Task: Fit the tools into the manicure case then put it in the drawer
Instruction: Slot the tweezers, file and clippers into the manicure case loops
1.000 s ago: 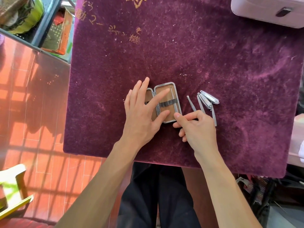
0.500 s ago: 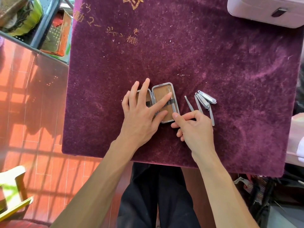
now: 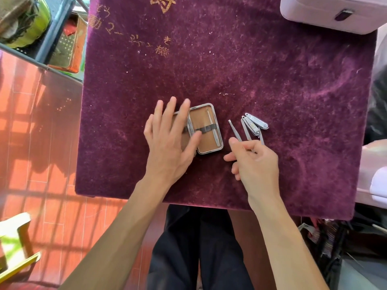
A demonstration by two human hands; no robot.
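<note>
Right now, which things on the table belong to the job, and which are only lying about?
For the job:
- open manicure case, one thin tool already under its strap
- tweezers
- nail clippers
- left hand, right hand

Only lying about:
- pale pink box at the far right corner
- purple velvet cloth

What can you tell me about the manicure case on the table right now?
The manicure case lies open and flat on the purple velvet cloth. It is small and rectangular with a silvery metal frame, tan lining and a dark strap holding one slim metal tool. The left hand covers its left half, thumb on the strap.
</note>
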